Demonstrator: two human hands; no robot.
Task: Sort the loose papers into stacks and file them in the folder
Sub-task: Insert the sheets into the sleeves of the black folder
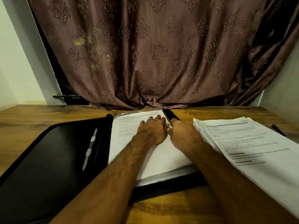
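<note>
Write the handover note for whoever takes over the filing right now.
Left hand: flat, pressing the papers in the open folder.
Right hand: at those papers' right edge; its fingers are hidden, so its grip is unclear.
Done: one batch lies in the folder.
Left: the stack on the table, right of the folder, is not yet filed; the folder is not yet closed.

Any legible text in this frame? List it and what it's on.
None can be read.
Sheet in the folder: printed headings and lines, too blurred to read.
Loose paper stack on the table: bold headings and body text, too blurred to read.
Folder cover: no lettering visible, only a pale clip strip.
Curtain: pattern only, no text.
</note>
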